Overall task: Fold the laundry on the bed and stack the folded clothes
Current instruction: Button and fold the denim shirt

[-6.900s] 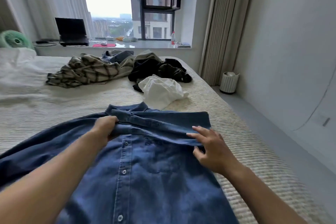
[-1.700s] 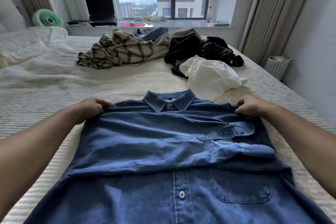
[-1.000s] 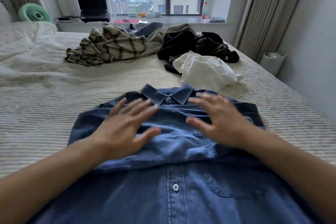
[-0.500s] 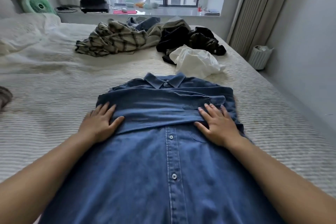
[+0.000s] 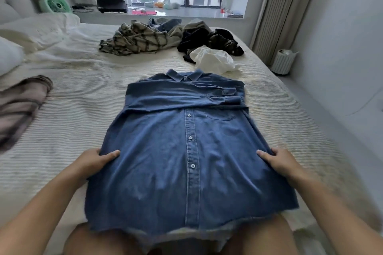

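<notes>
Between my two hands the denim shirt (image 5: 186, 141) lies button-side up on the bed (image 5: 72, 130), sleeves folded across its chest. Half a second ago my palms pressed flat just below those sleeves; now they have slid down to the side edges near the hem. My left hand (image 5: 95, 161) grips the left edge, thumb on top, fingers tucked under. My right hand (image 5: 279, 161) does likewise on the right edge. Beyond my hands, past the collar, sit a white garment (image 5: 213, 59), dark clothes (image 5: 209, 40) and a plaid shirt (image 5: 138, 40).
</notes>
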